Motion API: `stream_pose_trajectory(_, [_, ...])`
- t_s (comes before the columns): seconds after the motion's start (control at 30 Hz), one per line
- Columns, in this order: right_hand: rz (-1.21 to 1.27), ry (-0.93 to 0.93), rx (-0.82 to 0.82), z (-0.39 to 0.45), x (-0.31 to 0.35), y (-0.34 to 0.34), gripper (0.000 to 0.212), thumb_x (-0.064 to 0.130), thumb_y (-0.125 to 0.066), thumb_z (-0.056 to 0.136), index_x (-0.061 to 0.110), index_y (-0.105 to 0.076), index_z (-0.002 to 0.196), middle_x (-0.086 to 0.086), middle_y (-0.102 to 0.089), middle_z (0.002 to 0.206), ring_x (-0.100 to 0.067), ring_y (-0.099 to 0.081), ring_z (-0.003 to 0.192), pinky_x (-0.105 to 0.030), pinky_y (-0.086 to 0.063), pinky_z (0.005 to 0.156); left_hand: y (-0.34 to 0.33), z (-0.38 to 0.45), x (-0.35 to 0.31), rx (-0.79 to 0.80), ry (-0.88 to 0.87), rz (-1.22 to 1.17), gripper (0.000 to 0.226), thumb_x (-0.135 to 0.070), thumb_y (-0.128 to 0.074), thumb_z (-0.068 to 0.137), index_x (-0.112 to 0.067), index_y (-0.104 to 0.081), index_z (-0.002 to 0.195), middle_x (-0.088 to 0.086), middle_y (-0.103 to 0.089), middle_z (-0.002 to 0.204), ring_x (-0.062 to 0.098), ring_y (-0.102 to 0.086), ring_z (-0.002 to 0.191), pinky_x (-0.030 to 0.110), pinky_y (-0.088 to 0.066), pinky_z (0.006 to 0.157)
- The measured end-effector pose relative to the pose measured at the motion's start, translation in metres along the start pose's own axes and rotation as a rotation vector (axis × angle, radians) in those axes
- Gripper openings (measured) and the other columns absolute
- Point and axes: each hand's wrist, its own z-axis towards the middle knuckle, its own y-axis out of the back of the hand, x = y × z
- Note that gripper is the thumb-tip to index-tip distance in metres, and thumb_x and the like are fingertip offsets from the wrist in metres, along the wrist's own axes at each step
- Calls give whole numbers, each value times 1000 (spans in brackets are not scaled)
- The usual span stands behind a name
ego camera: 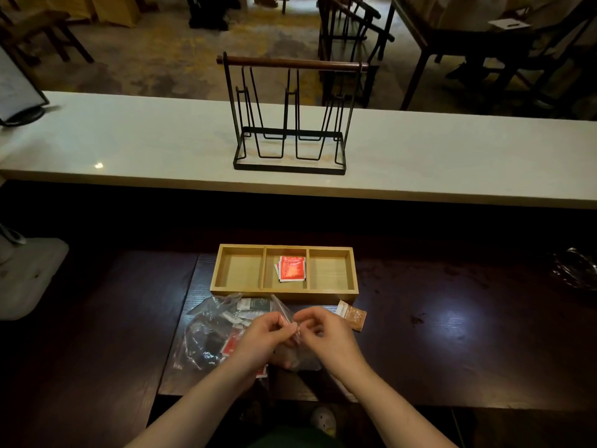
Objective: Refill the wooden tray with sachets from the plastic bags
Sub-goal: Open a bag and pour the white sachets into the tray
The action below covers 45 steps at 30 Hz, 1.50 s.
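A wooden tray (284, 294) with three compartments lies on the dark table. Red sachets (291, 268) sit in its middle compartment; the left and right compartments hold nothing. In front of the tray, my left hand (262, 338) and my right hand (326, 334) both pinch the top edge of a clear plastic bag (300, 357). A second clear plastic bag (210, 331) holding mixed white, dark and red sachets lies to the left under my left hand. A brown sachet (353, 315) lies loose on the table at the tray's front right corner.
A black wire rack (289, 124) with a wooden handle stands on the white counter (129, 147) behind the table. A white device (26, 276) sits at the left edge. A crumpled dark plastic bag (575, 270) lies far right. Chairs stand beyond the counter.
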Motion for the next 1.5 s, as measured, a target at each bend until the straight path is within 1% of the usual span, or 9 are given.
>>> stream_pose_trajectory(0.07, [-41,23,40,-2,1,-6,28,3,-61,83,21,-61,103,9,-59,84,-3,-57,75,-13,-46,66,-3,-1,-1,-23,-9,32,19,-15,-60,90,4,-59,89,12,-63,73,26,-62,68,30,-51,51])
stream_pose_trajectory(0.2, [-93,28,28,2,0,-10,28,5,-62,82,19,-59,106,10,-57,76,-1,-56,70,-12,-44,65,-4,-3,-3,-50,-59,108,18,-16,-57,92,-3,-57,80,17,-62,76,31,-61,73,41,-51,62])
stream_pose_trajectory(0.4, [-81,69,-63,3,1,-11,22,6,-57,87,20,-68,101,3,-67,95,1,-59,81,-7,-46,69,-5,-6,-4,-49,-92,124,22,-17,-53,95,2,-57,86,17,-63,77,33,-62,73,49,-54,66])
stream_pose_trajectory(0.57, [-39,76,-28,3,1,-13,21,16,-65,86,22,-68,105,5,-64,96,3,-58,79,-4,-44,67,-4,-8,-9,-88,-98,137,28,-16,-53,95,11,-55,92,35,-61,95,47,-61,92,59,-50,77])
stream_pose_trajectory(0.73, [-6,18,-23,5,-3,-7,19,15,-67,84,29,-71,95,11,-67,83,2,-61,79,-9,-47,66,-2,-11,-8,-67,-90,122,28,-16,-54,94,12,-56,90,24,-62,84,40,-62,82,53,-53,69])
stream_pose_trajectory(1.03, [-80,4,-46,6,0,-8,4,27,-68,84,26,-68,80,9,-67,73,-4,-63,72,-18,-52,64,-3,-7,-8,-110,-121,303,29,-20,-47,98,7,-57,93,29,-60,92,44,-59,91,62,-50,77])
stream_pose_trajectory(1.17, [-126,12,-39,8,4,-4,6,26,-68,84,21,-71,81,10,-66,72,-3,-63,71,-15,-51,62,-2,-4,-13,-120,-150,485,25,-18,-46,98,4,-56,91,27,-60,91,40,-61,85,58,-51,75])
stream_pose_trajectory(1.37, [-131,13,-7,9,4,-3,9,22,-68,83,25,-68,74,12,-63,64,-1,-60,62,-14,-49,57,3,-1,-12,-50,-181,598,18,-17,-47,97,-10,-55,83,6,-57,78,30,-60,75,52,-54,72])
stream_pose_trajectory(1.5, [-221,-42,-205,15,-10,23,17,12,-65,83,25,-61,73,10,-63,72,-5,-61,70,-17,-50,63,20,1,-2,-132,-140,558,19,-14,-48,95,-13,-52,77,2,-59,76,9,-57,58,21,-49,51])
